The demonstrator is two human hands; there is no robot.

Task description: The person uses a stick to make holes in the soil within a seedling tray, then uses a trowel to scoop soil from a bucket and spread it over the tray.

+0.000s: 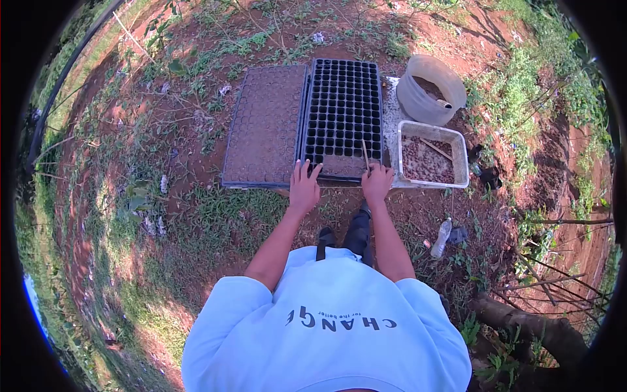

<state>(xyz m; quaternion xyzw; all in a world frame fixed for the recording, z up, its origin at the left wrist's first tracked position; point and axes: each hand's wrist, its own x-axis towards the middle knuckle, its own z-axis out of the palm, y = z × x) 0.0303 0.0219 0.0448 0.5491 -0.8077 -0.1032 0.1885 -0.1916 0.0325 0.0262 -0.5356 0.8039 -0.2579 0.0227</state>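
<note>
The left hand (305, 188) lies at 7 o'clock of the rectangular black plastic cell tray (343, 108), palm down, its fingers spread at the near-left corner and no object visible in them. The right hand (377, 184) sits at 5 o'clock, fingers bent and closed on a thin, pale wooden stick (366, 153) whose free end points roughly to 12. Both forearms reach forward side by side.

The tray rests on a pale, speckled tabletop (392, 108); brown soil fills its nearest rows (the right hand hides that corner), while the farther cells look dark and hollow. At 9 o'clock, right alongside, lies a soil-covered dark plastic tray (236, 124). A round translucent plastic tub (418, 110) stands at 2, and a rectangular white plastic basin (434, 183) of reddish-brown bits at 4, just beside the right hand.
</note>
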